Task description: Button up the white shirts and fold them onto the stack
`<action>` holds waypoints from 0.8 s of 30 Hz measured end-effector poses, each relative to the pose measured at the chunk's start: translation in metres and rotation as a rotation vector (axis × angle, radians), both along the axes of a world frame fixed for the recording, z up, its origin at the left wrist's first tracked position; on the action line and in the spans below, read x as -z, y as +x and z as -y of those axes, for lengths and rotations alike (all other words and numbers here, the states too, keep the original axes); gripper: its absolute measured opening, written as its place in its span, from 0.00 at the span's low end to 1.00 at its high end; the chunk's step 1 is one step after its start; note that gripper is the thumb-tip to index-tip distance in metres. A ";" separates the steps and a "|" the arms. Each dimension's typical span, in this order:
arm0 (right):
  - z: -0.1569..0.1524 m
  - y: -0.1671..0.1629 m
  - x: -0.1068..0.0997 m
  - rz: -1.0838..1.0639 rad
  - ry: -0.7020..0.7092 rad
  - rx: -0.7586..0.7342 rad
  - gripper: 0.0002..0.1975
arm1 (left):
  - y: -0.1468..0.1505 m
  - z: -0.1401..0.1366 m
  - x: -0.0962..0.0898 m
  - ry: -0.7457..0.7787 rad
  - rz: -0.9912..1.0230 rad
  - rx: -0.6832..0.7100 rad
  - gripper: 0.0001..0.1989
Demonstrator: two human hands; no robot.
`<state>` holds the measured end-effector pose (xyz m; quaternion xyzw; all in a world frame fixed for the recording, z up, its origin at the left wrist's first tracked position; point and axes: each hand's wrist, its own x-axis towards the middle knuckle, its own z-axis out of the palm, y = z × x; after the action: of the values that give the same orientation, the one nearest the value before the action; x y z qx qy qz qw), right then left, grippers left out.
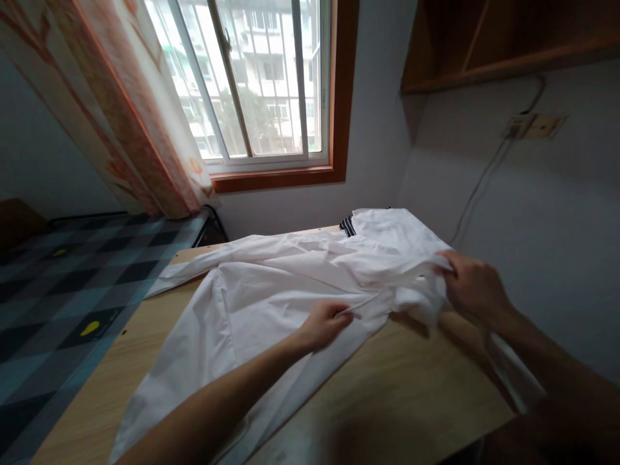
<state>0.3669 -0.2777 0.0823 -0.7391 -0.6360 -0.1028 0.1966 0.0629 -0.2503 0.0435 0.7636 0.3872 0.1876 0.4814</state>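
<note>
Across wooden board [397, 381]: white shirt [271, 290], spread wide, seemingly for support.
Left hand [325, 325]: pinching its edge!
Right hand [473, 283]: gripping it too, lifted, probably for tension.

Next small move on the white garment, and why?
I'd probably draw the right hand outward, away from the left hand: both pinch the white garment, and its cloth looks creased and bunched between them.

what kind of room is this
Probably a bedroom, going by what looks like checked bedding at the left, the patterned curtain beside the window, and the shelf at upper right.
</note>
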 end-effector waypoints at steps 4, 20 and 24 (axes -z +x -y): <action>-0.050 0.024 -0.055 -0.024 0.186 0.127 0.17 | 0.009 0.049 -0.028 -0.038 0.141 0.481 0.18; -0.025 0.028 -0.028 -0.377 -0.511 -0.621 0.19 | 0.001 0.039 -0.008 0.603 -0.216 0.438 0.23; 0.033 -0.036 0.002 -0.266 -0.390 -0.780 0.21 | -0.017 0.010 0.016 0.690 -0.422 0.347 0.34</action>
<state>0.3313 -0.3106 0.0804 -0.4742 -0.8435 0.1965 0.1579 0.0461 -0.2603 0.0271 0.9550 0.2578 0.0626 0.1329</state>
